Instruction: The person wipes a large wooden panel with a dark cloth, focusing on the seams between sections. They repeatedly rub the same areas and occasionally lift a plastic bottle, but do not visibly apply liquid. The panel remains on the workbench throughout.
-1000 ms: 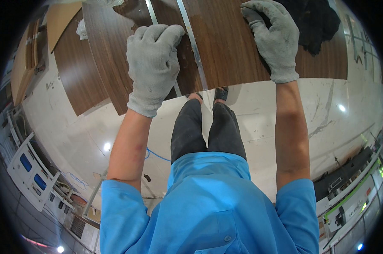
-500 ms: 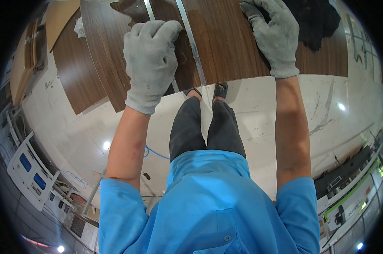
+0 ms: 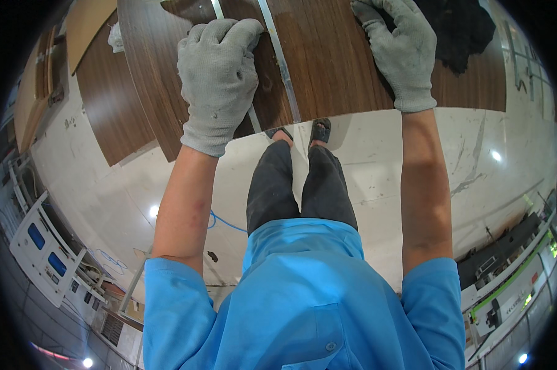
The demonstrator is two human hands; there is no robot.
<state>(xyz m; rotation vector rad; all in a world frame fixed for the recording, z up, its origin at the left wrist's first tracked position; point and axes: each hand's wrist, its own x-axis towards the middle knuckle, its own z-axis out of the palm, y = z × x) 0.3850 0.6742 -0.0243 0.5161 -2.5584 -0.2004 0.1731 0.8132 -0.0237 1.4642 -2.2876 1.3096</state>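
Observation:
Grey knitted gloves cover both hands. My left hand [image 3: 218,80] is closed, its fingers curled under at a narrow dark brown wood-grain strip [image 3: 272,92] with pale edges; whatever lies under the fingers is hidden. To the right is a wider brown wood-grain panel [image 3: 331,61], with a pale edge band [image 3: 283,68] along its left side. Over this panel's right part, my right hand [image 3: 405,55] bends its thumb and fingers toward each other. The upper picture edge cuts off some of its fingers, and what they hold cannot be made out.
Black cloth [image 3: 460,34] lies right of my right hand. More brown boards [image 3: 109,105] reach out at the left, beside a crumpled white piece [image 3: 115,38]. Brown sheets [image 3: 35,92] stand farther left. A blue hose [image 3: 226,221] runs across the pale floor [image 3: 377,160].
My left hand has slid a little forward, away from my body, staying curled. My right hand has shifted forward only slightly.

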